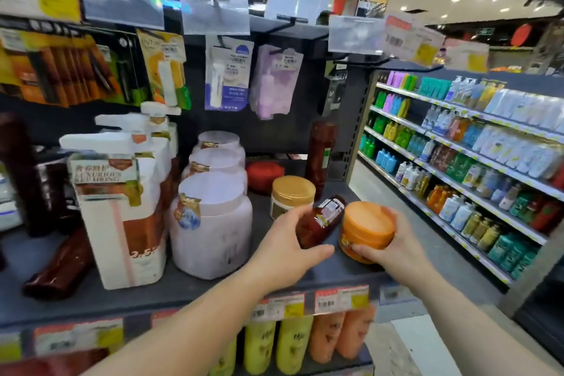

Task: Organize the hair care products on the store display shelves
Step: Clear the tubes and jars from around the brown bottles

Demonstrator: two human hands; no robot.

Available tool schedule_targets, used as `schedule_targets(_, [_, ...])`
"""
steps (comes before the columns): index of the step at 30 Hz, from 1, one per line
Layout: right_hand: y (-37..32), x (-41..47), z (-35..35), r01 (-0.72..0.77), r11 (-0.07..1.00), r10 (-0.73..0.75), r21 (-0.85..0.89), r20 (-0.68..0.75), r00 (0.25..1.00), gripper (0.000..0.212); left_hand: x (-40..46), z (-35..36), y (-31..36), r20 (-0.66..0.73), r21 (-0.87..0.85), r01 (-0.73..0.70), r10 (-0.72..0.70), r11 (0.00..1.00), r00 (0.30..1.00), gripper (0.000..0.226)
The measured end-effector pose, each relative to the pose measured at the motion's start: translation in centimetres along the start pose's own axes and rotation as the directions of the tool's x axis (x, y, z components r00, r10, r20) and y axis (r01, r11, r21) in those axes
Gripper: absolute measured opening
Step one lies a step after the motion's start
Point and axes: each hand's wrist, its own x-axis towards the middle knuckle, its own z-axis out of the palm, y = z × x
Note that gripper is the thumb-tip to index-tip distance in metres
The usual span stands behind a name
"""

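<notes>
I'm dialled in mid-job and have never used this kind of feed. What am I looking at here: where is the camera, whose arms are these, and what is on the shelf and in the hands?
There is no machine: a person works with bare hands, and the single picture comes from a wide-angle camera on their head, looking forward and down.

The left hand grips a dark brown bottle, tilted with its cap end pointing away. The right hand holds an orange jar at the right end of the grey shelf.

On that shelf stand a row of large pale tubs, white pump bottles to their left, and a gold-lidded jar just behind the hands. Another brown bottle lies on its side at the left. Yellow and orange bottles fill the shelf below.
</notes>
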Motion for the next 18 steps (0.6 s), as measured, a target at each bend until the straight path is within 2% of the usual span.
schedule_targets(4, [0.5,1.1,-0.3,0.04,0.999,-0.041,0.021,0.057,0.998,0.105,0.6,1.2,0.1,-0.095,0.057,0.016,-0.01,0.998,0.995,0.074])
schedule_targets(7, [0.6,1.3,-0.3,0.092,0.996,-0.092,0.017,-0.004,0.996,0.114,0.9,1.6,0.1,-0.165,0.172,0.049,-0.02,0.984,0.986,0.072])
schedule_targets(10, [-0.2,1.2,-0.5,0.201,0.978,-0.204,-0.05,-0.065,0.977,0.115,1.8,1.8,-0.3,-0.186,0.264,0.13,-0.081,0.956,0.979,0.08])
schedule_targets(14, [-1.5,1.1,-0.4,0.333,0.931,-0.34,-0.147,-0.021,0.94,0.111,2.3,2.3,-0.9,-0.126,0.426,0.227,-0.191,0.876,0.974,0.093])
schedule_targets(16, [-1.8,1.0,-0.3,0.371,0.895,-0.375,-0.246,0.034,0.927,0.109,2.2,2.4,-1.2,-0.149,0.447,0.253,-0.207,0.858,0.967,0.091])
schedule_targets(18, [-1.8,1.0,-0.1,0.367,0.874,-0.362,-0.319,0.078,0.929,0.105,2.1,2.4,-1.3,-0.194,0.397,0.257,-0.193,0.881,0.962,0.085])
